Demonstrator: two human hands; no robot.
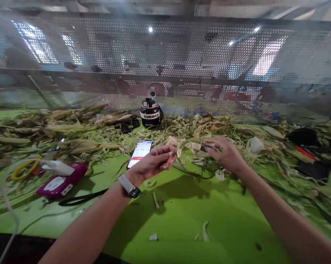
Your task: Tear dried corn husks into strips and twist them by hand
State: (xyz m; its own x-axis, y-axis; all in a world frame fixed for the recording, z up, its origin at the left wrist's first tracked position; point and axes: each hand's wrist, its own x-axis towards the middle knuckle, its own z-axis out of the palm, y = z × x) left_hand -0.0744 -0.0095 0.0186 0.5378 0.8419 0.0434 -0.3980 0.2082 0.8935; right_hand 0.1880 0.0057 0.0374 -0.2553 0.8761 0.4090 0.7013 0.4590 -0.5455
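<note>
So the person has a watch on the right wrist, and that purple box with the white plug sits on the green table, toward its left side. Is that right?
Not quite: the head view shows the watch on the wrist of the left hand. The purple box is on the green table, toward its left side.

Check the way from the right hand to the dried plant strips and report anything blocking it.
Nothing visible blocks it: the right hand is at the near edge of the dried strips. A small dark piece shows right by the hand; whether it is held, I cannot tell.
</note>
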